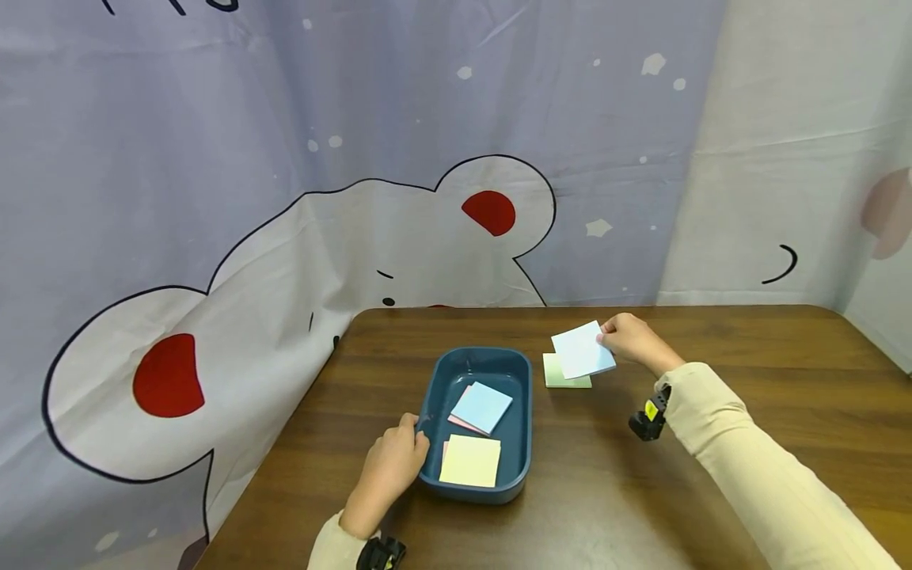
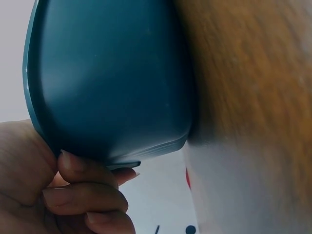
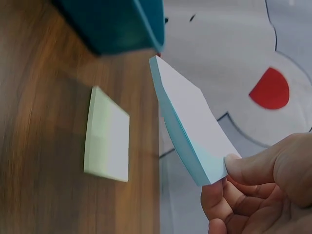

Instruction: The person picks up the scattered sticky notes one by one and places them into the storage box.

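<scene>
A dark teal plastic bin (image 1: 528, 412) stands on the wooden table. Curled at its left rim, my left hand (image 1: 390, 457) grips the bin; the left wrist view shows thumb and fingers at its edge. Inside lie a light blue sticky note pad (image 1: 484, 405) over a pink one, and a yellow sticky note pad (image 1: 470, 461) over another pink edge. Between thumb and fingers, my right hand (image 1: 632, 339) pinches a light blue sticky note pad (image 3: 187, 114) by its corner, tilted above the table. A light green sticky note pad (image 3: 108, 139) lies below it, partly covered in the head view.
The brown wooden table (image 1: 712, 443) extends to the right of the bin. Behind it hangs a printed curtain (image 1: 399, 103) with a white cartoon figure. A black wrist device (image 1: 648, 419) sits on the right wrist.
</scene>
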`<action>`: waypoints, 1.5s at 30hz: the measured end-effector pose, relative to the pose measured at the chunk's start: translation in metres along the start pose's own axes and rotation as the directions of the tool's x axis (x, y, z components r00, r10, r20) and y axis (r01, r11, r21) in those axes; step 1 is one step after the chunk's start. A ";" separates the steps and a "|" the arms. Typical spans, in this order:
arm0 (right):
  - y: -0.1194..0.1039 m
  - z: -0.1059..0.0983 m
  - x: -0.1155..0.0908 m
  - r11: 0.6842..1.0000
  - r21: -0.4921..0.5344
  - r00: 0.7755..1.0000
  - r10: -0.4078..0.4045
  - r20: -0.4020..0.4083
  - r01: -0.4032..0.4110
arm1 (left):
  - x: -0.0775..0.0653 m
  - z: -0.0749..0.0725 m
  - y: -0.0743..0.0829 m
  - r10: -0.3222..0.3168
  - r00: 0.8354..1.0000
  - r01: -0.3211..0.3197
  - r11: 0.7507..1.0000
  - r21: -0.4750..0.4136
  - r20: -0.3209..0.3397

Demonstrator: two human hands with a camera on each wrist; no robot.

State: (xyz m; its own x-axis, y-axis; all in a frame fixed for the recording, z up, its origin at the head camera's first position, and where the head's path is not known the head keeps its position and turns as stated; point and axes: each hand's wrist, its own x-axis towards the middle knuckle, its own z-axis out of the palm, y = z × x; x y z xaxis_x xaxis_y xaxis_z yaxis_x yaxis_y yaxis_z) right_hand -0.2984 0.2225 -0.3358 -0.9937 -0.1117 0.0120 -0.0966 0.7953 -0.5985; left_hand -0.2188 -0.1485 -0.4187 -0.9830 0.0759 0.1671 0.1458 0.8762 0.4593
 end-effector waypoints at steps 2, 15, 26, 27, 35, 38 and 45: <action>-0.008 0.003 0.000 1.000 0.013 1.000 -0.007 0.010 0.007 | -0.001 0.000 0.000 0.001 1.000 -0.001 1.000 -0.004 0.002; -0.049 0.035 0.003 0.996 0.062 0.997 -0.069 0.024 0.067 | 0.000 0.001 -0.001 0.000 1.000 0.000 1.000 -0.018 0.009; -0.086 0.066 0.016 0.995 0.083 0.999 -0.050 0.013 0.048 | 0.000 0.000 -0.001 -0.001 1.000 0.001 1.000 -0.025 0.012; -0.089 0.068 0.016 0.996 0.075 0.999 -0.043 0.019 0.041 | 0.000 0.000 -0.001 -0.002 1.000 0.002 1.000 -0.028 0.015; -0.109 0.084 0.023 0.998 0.061 0.997 -0.032 0.064 0.029 | -0.002 -0.001 -0.002 -0.003 1.000 0.004 0.999 -0.042 0.025; -0.112 0.088 0.026 0.996 0.082 0.997 -0.033 0.075 0.027 | -0.002 0.000 -0.002 0.011 1.000 -0.011 0.999 -0.034 0.011; -0.116 0.100 0.033 0.995 0.097 0.995 -0.018 0.094 0.008 | -0.001 -0.001 -0.002 0.027 1.000 -0.027 1.000 -0.011 -0.011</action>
State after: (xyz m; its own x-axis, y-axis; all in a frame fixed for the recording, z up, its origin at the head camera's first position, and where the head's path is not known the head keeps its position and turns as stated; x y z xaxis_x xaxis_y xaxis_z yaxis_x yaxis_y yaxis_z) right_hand -0.3146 0.0672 -0.3466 -0.9821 -0.1810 -0.0526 -0.0989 0.7325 -0.6735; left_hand -0.2179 -0.1509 -0.4194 -0.9775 0.0943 0.1887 0.1734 0.8687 0.4640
